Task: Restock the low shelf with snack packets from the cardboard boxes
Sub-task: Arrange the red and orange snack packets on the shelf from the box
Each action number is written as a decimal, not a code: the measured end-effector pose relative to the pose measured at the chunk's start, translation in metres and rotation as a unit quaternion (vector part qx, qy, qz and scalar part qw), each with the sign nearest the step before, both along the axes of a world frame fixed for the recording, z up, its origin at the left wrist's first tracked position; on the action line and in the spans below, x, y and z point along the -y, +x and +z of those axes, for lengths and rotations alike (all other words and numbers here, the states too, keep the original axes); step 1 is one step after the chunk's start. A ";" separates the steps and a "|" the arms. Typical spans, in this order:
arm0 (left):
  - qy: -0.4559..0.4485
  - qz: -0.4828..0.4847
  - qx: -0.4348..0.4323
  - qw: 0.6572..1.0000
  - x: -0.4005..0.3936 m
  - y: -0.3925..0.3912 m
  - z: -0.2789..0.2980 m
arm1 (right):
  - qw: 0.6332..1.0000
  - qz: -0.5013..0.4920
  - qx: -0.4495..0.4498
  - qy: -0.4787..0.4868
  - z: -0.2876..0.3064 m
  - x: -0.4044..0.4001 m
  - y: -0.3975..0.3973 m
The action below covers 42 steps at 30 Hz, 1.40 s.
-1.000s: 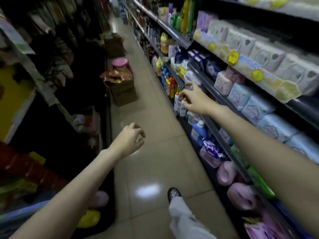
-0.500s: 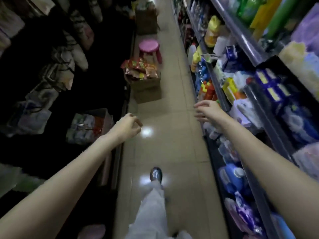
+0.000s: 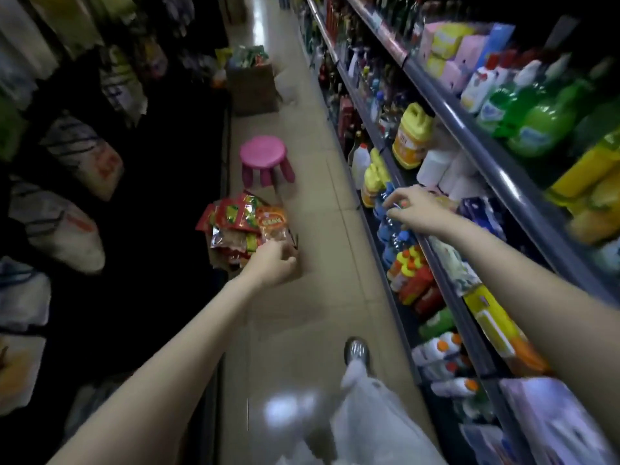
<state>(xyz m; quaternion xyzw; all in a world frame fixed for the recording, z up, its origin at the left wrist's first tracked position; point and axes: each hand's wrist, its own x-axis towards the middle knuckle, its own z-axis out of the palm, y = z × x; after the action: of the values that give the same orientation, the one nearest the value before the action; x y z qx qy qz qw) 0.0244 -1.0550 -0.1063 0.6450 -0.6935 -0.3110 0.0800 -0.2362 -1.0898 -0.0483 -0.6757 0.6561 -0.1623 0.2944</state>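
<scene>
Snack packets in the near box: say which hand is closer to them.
Left. The left hand hovers at the snack packets; the right hand is across the aisle by the blue bottles.

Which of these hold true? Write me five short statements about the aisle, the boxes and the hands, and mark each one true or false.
1. The pink stool stands on the floor between two cardboard boxes. True.
2. The near box is empty. False: snack packets are heaped in it.
3. The left hand is beside the near box's packets. True.
4. The right hand carries a snack packet. False: it reaches toward the bottles on the right-hand shelf and holds no packet.
5. The far box lies tipped on its side. False: it stands upright with packets showing at its top.
</scene>
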 end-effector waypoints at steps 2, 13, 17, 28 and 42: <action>0.002 0.018 -0.002 1.000 0.072 -0.002 -0.014 | 1.000 0.019 -0.007 -0.002 -0.010 0.071 0.000; -0.001 0.169 0.031 0.985 0.395 0.032 -0.035 | 0.985 0.162 -0.044 0.036 -0.039 0.453 0.064; 0.044 0.267 0.034 0.962 0.487 0.072 -0.062 | 0.964 0.258 -0.067 0.010 -0.042 0.577 0.115; 0.025 0.477 0.051 0.877 0.644 0.156 -0.068 | 0.889 0.441 -0.123 0.010 -0.079 0.850 0.268; 0.176 0.859 -0.057 0.477 0.576 0.082 -0.148 | 0.630 0.755 -0.170 -0.057 -0.131 0.858 0.504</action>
<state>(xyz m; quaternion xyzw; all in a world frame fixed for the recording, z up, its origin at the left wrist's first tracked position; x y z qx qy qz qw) 0.1061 -1.6313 -0.2544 0.9001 0.2823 -0.2381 0.2312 0.2680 -1.9483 -0.1788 -0.9660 -0.0558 0.1973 0.1576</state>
